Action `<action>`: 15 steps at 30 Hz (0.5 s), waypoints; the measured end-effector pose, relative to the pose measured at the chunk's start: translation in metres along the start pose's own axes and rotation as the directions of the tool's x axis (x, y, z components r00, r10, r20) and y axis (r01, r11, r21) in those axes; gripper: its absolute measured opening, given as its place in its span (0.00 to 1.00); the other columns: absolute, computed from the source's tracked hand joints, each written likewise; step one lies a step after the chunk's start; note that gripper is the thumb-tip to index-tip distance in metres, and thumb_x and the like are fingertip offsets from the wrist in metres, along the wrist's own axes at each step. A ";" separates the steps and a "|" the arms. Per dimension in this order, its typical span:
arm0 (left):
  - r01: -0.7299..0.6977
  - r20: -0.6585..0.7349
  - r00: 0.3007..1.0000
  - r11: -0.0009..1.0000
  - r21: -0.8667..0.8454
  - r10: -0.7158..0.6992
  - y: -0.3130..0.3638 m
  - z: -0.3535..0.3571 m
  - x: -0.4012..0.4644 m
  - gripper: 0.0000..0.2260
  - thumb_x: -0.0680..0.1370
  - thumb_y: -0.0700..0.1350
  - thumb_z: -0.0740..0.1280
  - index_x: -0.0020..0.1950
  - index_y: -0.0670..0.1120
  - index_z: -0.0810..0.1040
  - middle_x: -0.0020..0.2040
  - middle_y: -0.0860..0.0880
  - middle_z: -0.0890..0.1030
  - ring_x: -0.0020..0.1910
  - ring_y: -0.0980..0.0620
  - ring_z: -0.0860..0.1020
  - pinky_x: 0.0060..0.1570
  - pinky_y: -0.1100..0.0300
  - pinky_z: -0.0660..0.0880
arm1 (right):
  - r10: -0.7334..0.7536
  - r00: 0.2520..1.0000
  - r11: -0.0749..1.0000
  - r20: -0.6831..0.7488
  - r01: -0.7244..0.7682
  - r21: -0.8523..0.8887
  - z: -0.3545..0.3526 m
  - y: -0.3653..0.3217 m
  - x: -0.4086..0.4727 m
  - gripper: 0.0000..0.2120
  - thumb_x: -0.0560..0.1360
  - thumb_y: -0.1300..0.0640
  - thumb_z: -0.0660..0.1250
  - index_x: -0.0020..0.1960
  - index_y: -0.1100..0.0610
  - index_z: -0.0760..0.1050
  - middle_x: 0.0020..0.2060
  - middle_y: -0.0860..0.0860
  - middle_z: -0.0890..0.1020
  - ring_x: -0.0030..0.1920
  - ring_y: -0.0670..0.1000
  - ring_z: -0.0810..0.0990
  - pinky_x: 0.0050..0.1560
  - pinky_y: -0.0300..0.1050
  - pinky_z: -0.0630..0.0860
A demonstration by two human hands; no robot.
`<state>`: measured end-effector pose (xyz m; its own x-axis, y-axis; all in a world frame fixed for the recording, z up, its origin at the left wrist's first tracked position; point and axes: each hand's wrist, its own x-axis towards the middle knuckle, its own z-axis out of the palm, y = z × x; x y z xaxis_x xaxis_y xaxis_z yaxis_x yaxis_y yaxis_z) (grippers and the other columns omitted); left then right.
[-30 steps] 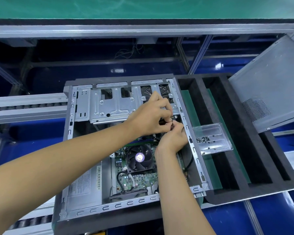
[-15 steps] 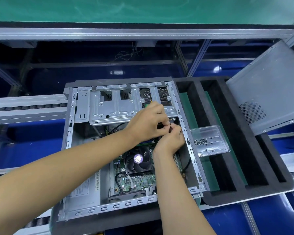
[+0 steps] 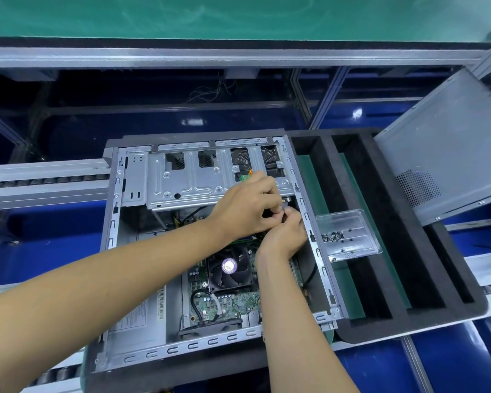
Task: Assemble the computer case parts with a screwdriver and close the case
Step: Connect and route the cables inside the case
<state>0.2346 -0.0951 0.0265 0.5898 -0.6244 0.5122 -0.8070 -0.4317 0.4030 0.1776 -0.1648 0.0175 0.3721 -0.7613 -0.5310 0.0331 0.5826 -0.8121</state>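
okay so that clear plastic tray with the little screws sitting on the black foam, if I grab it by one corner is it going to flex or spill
The clear tray looks thin and moulded, so it would probably flex if lifted by a corner. The small screws lie loose in a shallow pocket and would likely slide or spill if it tilts. It seems light, resting across the foam insert slots, so a nudge could shift it.

I'm looking down at a factory assembly line: aluminium roller conveyor rails (image 3: 40, 180) run left to right under an opened computer case (image 3: 142, 251), a black foam tray (image 3: 394, 251) holds a clear dish of screws (image 3: 333, 236), and a green mat (image 3: 238, 15) tops the bench behind.
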 end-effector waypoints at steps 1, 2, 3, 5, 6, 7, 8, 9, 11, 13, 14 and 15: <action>0.000 -0.001 1.000 1.000 0.005 0.000 0.001 0.000 0.000 0.08 0.75 0.43 0.73 0.36 0.47 0.78 0.40 0.53 0.76 0.42 0.51 0.72 0.28 0.61 0.68 | 0.011 1.000 1.000 0.002 -0.011 -0.001 0.000 -0.001 0.001 0.12 0.77 0.61 0.65 0.37 0.56 0.82 0.30 0.45 0.84 0.32 0.43 0.82 0.32 0.34 0.76; 0.000 -0.002 1.000 1.000 0.009 0.000 0.001 0.001 0.000 0.08 0.74 0.43 0.73 0.36 0.46 0.78 0.40 0.53 0.77 0.43 0.51 0.71 0.28 0.61 0.68 | 0.022 1.000 1.000 0.005 -0.022 0.001 0.000 -0.001 0.001 0.12 0.77 0.61 0.65 0.37 0.56 0.81 0.29 0.45 0.84 0.32 0.43 0.82 0.32 0.34 0.76; 0.002 -0.004 1.000 1.000 0.013 -0.002 0.001 0.001 0.000 0.08 0.74 0.43 0.73 0.36 0.46 0.78 0.40 0.53 0.77 0.43 0.51 0.71 0.28 0.61 0.68 | 0.030 1.000 1.000 0.009 -0.030 0.000 0.000 -0.001 0.002 0.12 0.77 0.61 0.65 0.37 0.55 0.81 0.29 0.45 0.84 0.31 0.42 0.82 0.32 0.34 0.76; 0.015 -0.006 1.000 1.000 0.016 -0.015 0.002 0.000 0.000 0.08 0.74 0.43 0.72 0.36 0.46 0.78 0.41 0.53 0.77 0.43 0.50 0.72 0.28 0.59 0.69 | 0.047 0.999 0.999 0.016 -0.047 -0.008 -0.001 -0.003 0.002 0.11 0.77 0.60 0.65 0.38 0.55 0.81 0.29 0.44 0.84 0.30 0.41 0.81 0.29 0.33 0.74; 0.024 -0.007 1.000 1.000 0.015 -0.024 0.003 0.000 0.001 0.07 0.74 0.43 0.72 0.36 0.46 0.78 0.41 0.53 0.77 0.44 0.50 0.72 0.28 0.59 0.70 | 0.057 0.998 0.998 0.020 -0.057 -0.009 -0.002 -0.003 0.002 0.11 0.77 0.60 0.65 0.37 0.55 0.81 0.29 0.44 0.84 0.29 0.40 0.81 0.28 0.33 0.74; 0.034 -0.006 0.999 0.999 0.014 -0.034 0.004 0.000 0.001 0.07 0.73 0.43 0.72 0.36 0.46 0.78 0.41 0.53 0.77 0.44 0.50 0.73 0.28 0.58 0.70 | 0.065 0.998 0.998 0.024 -0.065 -0.009 -0.002 -0.004 0.003 0.11 0.77 0.59 0.65 0.37 0.54 0.81 0.28 0.44 0.84 0.29 0.40 0.81 0.28 0.33 0.74; 0.044 -0.001 0.999 0.999 0.013 -0.044 0.005 0.000 0.001 0.07 0.73 0.43 0.72 0.36 0.46 0.78 0.41 0.53 0.76 0.45 0.50 0.73 0.28 0.57 0.71 | 0.071 0.997 0.997 0.026 -0.071 -0.015 -0.002 -0.004 0.003 0.12 0.77 0.59 0.65 0.36 0.54 0.81 0.28 0.44 0.84 0.29 0.40 0.81 0.28 0.33 0.74; 0.057 0.004 0.998 0.998 0.007 -0.057 0.005 0.000 0.001 0.07 0.73 0.43 0.72 0.36 0.46 0.78 0.41 0.53 0.76 0.45 0.50 0.73 0.28 0.57 0.71 | 0.076 0.997 0.997 0.029 -0.075 -0.019 -0.002 -0.005 0.003 0.12 0.77 0.59 0.65 0.36 0.54 0.81 0.28 0.44 0.84 0.29 0.41 0.81 0.28 0.33 0.74; 0.100 0.004 0.995 0.995 -0.020 -0.100 0.006 0.000 0.000 0.07 0.73 0.43 0.73 0.36 0.46 0.78 0.40 0.53 0.76 0.45 0.51 0.72 0.29 0.56 0.73 | 0.076 0.996 0.997 0.041 -0.076 -0.002 -0.001 -0.006 0.003 0.12 0.77 0.61 0.65 0.36 0.55 0.81 0.28 0.44 0.83 0.30 0.42 0.82 0.29 0.33 0.74; 0.150 0.006 0.989 0.987 -0.058 -0.150 0.006 0.000 0.000 0.05 0.72 0.43 0.74 0.37 0.47 0.80 0.40 0.54 0.77 0.44 0.52 0.72 0.33 0.54 0.74 | 0.061 0.997 0.998 0.044 -0.060 -0.009 -0.001 -0.006 0.003 0.13 0.78 0.61 0.64 0.37 0.55 0.80 0.28 0.43 0.83 0.30 0.41 0.81 0.30 0.32 0.74; 0.168 0.011 0.986 0.983 -0.074 -0.168 0.005 -0.001 0.000 0.04 0.71 0.44 0.73 0.38 0.48 0.81 0.40 0.55 0.77 0.44 0.52 0.72 0.35 0.53 0.75 | 0.050 0.998 0.999 0.049 -0.049 -0.020 -0.001 -0.006 0.003 0.13 0.78 0.61 0.63 0.37 0.55 0.80 0.27 0.43 0.83 0.29 0.39 0.81 0.29 0.32 0.73; 0.182 0.020 0.983 0.979 -0.088 -0.181 0.006 -0.001 0.000 0.03 0.71 0.45 0.73 0.39 0.49 0.81 0.40 0.55 0.78 0.44 0.52 0.72 0.36 0.52 0.75 | 0.046 0.998 0.999 0.052 -0.045 -0.026 -0.001 -0.005 0.003 0.13 0.79 0.61 0.63 0.37 0.56 0.80 0.27 0.43 0.82 0.28 0.39 0.80 0.29 0.31 0.73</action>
<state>0.2305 -0.0971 0.0298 0.7253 -0.5488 0.4156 -0.6804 -0.4795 0.5543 0.1774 -0.1706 0.0201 0.4207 -0.7178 -0.5548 -0.0081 0.6085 -0.7935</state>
